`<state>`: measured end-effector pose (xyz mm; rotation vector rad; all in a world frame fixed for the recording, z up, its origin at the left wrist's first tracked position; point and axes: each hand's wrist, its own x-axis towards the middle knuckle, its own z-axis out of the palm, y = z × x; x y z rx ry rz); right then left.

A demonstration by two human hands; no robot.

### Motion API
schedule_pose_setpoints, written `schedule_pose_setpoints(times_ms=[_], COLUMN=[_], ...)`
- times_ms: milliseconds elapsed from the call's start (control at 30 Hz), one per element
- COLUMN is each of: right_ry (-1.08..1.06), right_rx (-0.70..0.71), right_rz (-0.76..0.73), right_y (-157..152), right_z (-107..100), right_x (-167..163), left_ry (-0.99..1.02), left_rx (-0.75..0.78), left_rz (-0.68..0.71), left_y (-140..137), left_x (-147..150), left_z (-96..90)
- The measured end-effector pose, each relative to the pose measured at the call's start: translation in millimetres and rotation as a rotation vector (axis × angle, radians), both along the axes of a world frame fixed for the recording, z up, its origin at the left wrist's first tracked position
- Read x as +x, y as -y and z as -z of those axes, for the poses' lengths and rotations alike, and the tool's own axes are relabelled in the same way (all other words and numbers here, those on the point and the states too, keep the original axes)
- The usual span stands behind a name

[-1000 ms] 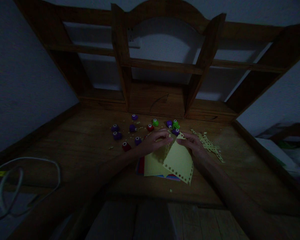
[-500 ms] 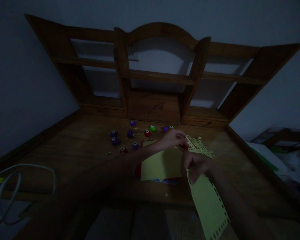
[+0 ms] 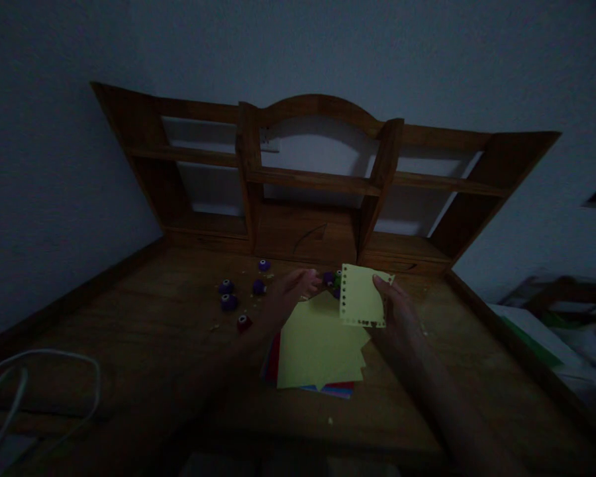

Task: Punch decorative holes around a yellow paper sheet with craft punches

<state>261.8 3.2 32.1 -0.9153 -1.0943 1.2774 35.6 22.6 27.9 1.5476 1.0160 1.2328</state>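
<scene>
In my right hand (image 3: 395, 301) is a piece of yellow paper (image 3: 362, 298), gripped at its right edge with the thumb on top. Small punched holes run down its left side and along its bottom. My left hand (image 3: 295, 288) is to the left of that paper, fingers stretched out and nothing visible in them. Below both hands lies a stack of coloured sheets, a yellow sheet (image 3: 318, 351) uppermost with notched edges. Partly behind the held paper are a purple paper punch (image 3: 328, 279) and a green one.
More small paper punches stand at the left, including a purple one (image 3: 229, 302) and a red one (image 3: 244, 322). Paper bits dot the wooden desk (image 3: 179, 338). A wooden shelf unit (image 3: 308, 175) rises at the back. A white cable (image 3: 97, 381) loops at the lower left.
The yellow paper in my right hand has come up from hanging low to upright above the desk. My left hand has moved left, away from it. The view has shifted.
</scene>
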Motion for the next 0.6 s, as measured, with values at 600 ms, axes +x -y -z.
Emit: schedule_pose_setpoints(times_ms=[600], right_ry=[0.119], right_rx=[-0.176], right_rz=[0.029], right_y=[17], right_z=[13], right_x=[-37], left_ry=[-0.123], left_rx=[0.38], left_rz=[-0.032], left_y=[29], left_x=[5], left_z=[10.2])
